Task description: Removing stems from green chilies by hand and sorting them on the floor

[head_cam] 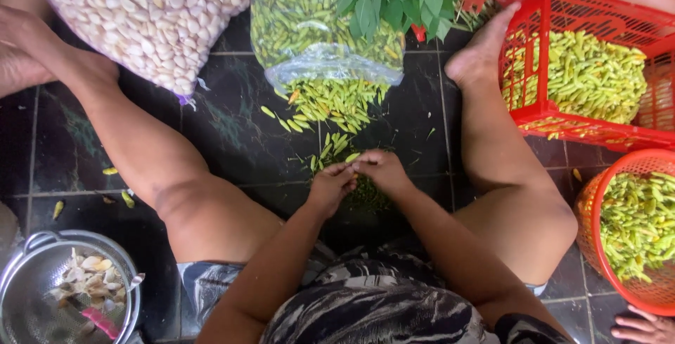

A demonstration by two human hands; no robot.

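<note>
Left hand (pixel 330 188): fingers pinched shut, tips meeting the right hand's over the floor between the knees; seems to nip a small green chilli, though the pod itself is hidden by the fingers.
Right hand (pixel 382 170): curled closed, thumb and forefinger pressed against the left fingertips, on the same hidden pod by the look of it.
Chilli pile (pixel 330 105): loose green and yellow pods spilling from the mouth of a clear plastic bag (pixel 320 28) onto dark floor tiles (pixel 232 147), just ahead of both hands.
Pod axis: slender, tapered; long axes scattered every way in the pile, many fanning out from the bag mouth toward the hands.
Handling: light, thin-skinned, smooth and a bit slippery; likely bruises under a hard squeeze. Best taken at the stem end, fingertips only.
Stem heap (pixel 365 195): dark green bits directly under the hands.
Surroundings: square red basket (pixel 562 115) of chillies far right; round orange basket (pixel 598 245) below it; bag of pale cloves (pixel 148 14) upper left; metal colander (pixel 42 260) lower left.
</note>
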